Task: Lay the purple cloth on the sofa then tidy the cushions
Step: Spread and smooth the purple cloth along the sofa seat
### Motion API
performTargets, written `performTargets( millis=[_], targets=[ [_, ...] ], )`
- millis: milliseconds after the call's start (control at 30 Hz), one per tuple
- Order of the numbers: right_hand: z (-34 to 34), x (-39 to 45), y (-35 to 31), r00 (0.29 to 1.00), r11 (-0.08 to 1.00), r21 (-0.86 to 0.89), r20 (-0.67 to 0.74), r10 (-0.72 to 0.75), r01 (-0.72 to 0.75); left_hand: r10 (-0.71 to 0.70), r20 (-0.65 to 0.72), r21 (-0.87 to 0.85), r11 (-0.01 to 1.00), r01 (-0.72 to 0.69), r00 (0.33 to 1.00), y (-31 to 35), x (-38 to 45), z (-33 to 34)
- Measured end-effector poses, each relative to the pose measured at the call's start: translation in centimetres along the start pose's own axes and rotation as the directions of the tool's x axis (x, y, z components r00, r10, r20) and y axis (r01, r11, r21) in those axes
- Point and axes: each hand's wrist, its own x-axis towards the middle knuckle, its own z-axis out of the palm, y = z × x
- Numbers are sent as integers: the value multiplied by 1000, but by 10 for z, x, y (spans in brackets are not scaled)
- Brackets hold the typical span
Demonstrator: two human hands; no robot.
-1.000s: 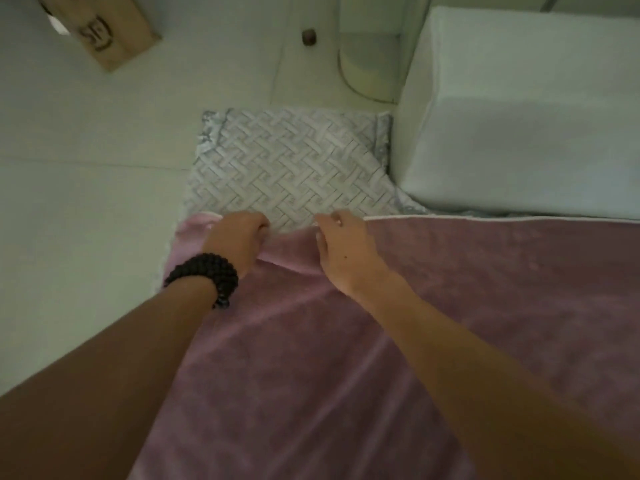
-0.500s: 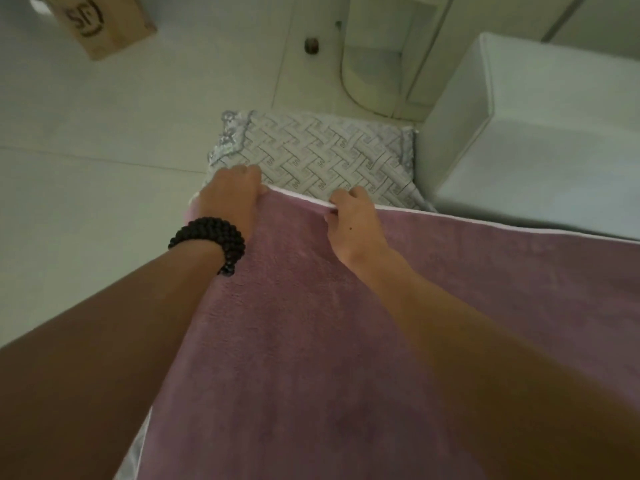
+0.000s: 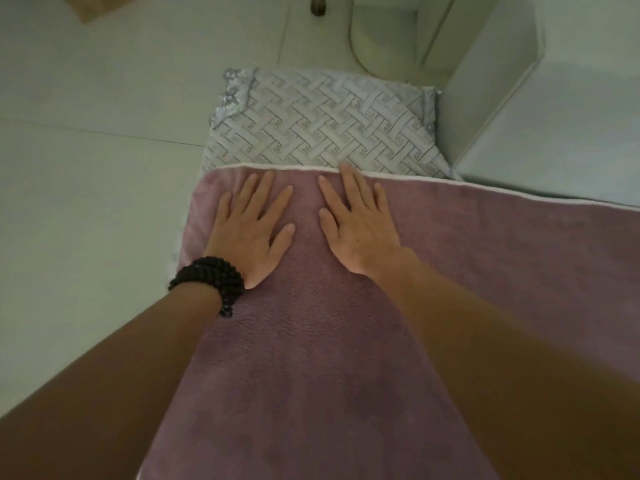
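The purple cloth (image 3: 346, 341) is found spread flat across the near and right part of the sofa seat, its white-trimmed far edge lying straight over the near margin of the patterned cushion (image 3: 322, 123). The left hand (image 3: 251, 230) and the right hand (image 3: 358, 226) are both laid palm-down on the cloth, fingers spread, just beside each other near the far-left corner; nothing is pinched.

A second ago the far edge was bunched and gripped in curled fingers, with a fold raised between the hands. Half a second ago it had been drawn farther over the cushion. The grip has since been released and the fold pressed out.

It is judged that the laying step is nearly complete at this corner and that smoothing is in hand. The cushion, set against the pale sofa arm (image 3: 554, 109), is partly covered and not yet tidied. A beaded bracelet (image 3: 207, 278) is noted on the left wrist.
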Motion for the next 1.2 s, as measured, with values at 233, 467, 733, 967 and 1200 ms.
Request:
performTargets(
  millis=[233, 467, 733, 967, 1200],
  targets=[
    [11, -47, -41, 994, 995, -1, -36, 100, -100, -158, -32, -20, 987, 157, 987, 4, -34, 16],
    [37, -153, -87, 990, 993, -9, -75, 119, -120, -132, -23, -42, 990, 131, 991, 1, -139, 25],
    [69, -280, -142, 996, 996, -15, -28, 88, -89, -39, -9, -23, 999, 39, 999, 32, -285, 49],
    [91, -383, -175, 999, 999, -4, -6, 40, -40, -32, 21, 1, 999, 32, 999, 62, -405, 68],
    [131, -506, -195, 999, 998, -31, 13, -52, 52, -56, 71, 39, 998, 53, 996, 100, -532, 103]
  ],
)
